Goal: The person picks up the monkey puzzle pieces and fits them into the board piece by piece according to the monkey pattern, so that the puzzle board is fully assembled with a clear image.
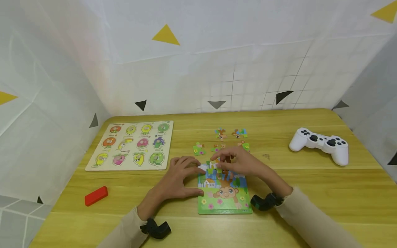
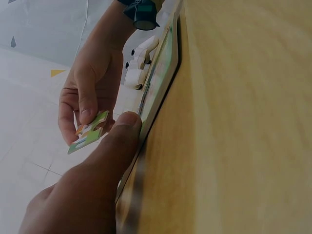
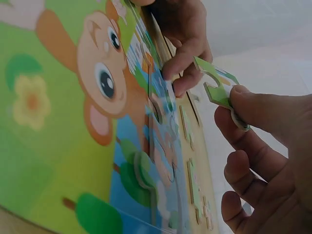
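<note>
A jigsaw puzzle board [image 1: 224,211] with a monkey picture lies at the middle of the table, its lower part assembled. My right hand [image 1: 238,162] pinches a puzzle piece [image 3: 222,92] between thumb and fingers, raised above the board's upper left part. Green, white and orange show on that piece. Beside the board's left edge is my left hand [image 1: 178,177]; its thumb [image 2: 127,122] touches the edge and its fingertips rest near the upper left corner. Several loose pieces [image 1: 199,150] lie just beyond the board, some partly hidden by the right hand.
A fruit peg puzzle [image 1: 129,166] lies at the back left, with a red block [image 1: 96,196] in front of it. On the right sits a white game controller [image 1: 321,143]. A white patterned cloth [image 1: 192,79] hangs behind the table.
</note>
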Action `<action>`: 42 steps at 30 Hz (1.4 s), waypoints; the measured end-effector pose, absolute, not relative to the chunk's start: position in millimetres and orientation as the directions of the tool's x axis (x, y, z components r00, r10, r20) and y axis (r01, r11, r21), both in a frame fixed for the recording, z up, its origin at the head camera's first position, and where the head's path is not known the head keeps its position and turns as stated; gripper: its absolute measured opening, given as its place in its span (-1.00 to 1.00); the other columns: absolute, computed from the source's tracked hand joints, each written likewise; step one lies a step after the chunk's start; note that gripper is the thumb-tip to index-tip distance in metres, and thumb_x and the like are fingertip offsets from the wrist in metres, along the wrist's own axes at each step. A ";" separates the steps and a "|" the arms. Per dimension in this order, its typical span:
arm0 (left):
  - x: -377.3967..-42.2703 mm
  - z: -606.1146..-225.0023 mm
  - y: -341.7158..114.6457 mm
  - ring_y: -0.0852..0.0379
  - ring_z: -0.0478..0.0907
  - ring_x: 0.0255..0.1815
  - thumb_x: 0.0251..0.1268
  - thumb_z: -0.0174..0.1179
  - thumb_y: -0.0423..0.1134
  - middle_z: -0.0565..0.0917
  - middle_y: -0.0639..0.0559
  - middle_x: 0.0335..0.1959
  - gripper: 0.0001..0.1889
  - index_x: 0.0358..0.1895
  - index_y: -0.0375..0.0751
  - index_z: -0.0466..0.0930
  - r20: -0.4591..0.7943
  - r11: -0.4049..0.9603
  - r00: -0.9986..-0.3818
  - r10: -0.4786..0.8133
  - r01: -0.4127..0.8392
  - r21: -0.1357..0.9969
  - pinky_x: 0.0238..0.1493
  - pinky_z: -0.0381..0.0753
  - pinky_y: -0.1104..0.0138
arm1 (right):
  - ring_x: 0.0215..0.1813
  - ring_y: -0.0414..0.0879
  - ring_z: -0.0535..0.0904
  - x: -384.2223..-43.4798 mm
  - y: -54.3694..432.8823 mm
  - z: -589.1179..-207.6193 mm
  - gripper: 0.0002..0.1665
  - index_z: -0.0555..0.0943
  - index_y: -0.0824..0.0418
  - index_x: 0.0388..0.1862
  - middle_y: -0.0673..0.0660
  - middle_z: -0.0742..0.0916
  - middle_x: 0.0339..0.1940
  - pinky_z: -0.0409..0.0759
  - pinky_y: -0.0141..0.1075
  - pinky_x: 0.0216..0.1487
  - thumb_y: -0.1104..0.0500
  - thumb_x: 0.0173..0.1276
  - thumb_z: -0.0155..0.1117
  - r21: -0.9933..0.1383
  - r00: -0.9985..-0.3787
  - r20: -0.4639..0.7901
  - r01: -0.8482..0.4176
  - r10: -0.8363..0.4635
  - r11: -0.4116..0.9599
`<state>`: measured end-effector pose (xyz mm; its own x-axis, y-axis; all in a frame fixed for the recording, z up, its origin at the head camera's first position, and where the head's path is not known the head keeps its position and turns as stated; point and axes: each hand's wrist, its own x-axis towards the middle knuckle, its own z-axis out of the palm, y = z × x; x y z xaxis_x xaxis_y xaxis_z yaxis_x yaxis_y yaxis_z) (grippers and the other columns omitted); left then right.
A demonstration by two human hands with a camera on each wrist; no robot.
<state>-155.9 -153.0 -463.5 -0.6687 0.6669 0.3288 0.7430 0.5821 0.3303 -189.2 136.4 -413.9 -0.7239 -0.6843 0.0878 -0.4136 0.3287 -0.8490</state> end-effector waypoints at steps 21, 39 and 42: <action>-154.3 -467.0 -152.9 0.11 0.33 0.44 0.07 0.33 0.46 0.53 0.16 0.28 -0.39 0.16 0.29 0.65 0.333 0.579 -0.668 0.666 0.744 0.334 0.28 0.16 -0.02 | -0.51 -0.29 0.52 -168.9 129.8 -421.5 -0.74 0.71 0.05 0.09 0.05 0.74 -0.44 0.54 -0.36 -0.42 0.12 0.48 0.32 -0.841 -0.654 0.057 -0.438 -0.754 0.316; -155.9 -463.8 -153.0 0.13 0.32 0.43 0.09 0.32 0.45 0.54 0.15 0.27 -0.39 0.18 0.31 0.64 0.337 0.572 -0.662 0.670 0.749 0.335 0.28 0.16 -0.03 | -0.64 -0.38 0.42 -161.4 116.3 -428.1 -0.82 0.70 0.20 0.00 0.00 0.67 -0.53 0.47 -0.44 -0.57 0.24 0.46 0.31 -0.795 -0.572 0.082 -0.531 -0.816 0.293; -155.8 -463.5 -153.3 0.13 0.32 0.43 0.09 0.32 0.45 0.53 0.15 0.26 -0.39 0.18 0.31 0.64 0.334 0.572 -0.663 0.670 0.748 0.336 0.29 0.15 -0.03 | -0.59 -0.37 0.45 -159.5 114.0 -427.8 -0.83 0.72 0.20 -0.03 -0.02 0.67 -0.52 0.51 -0.43 -0.50 0.24 0.43 0.35 -0.756 -0.586 0.111 -0.574 -0.803 0.315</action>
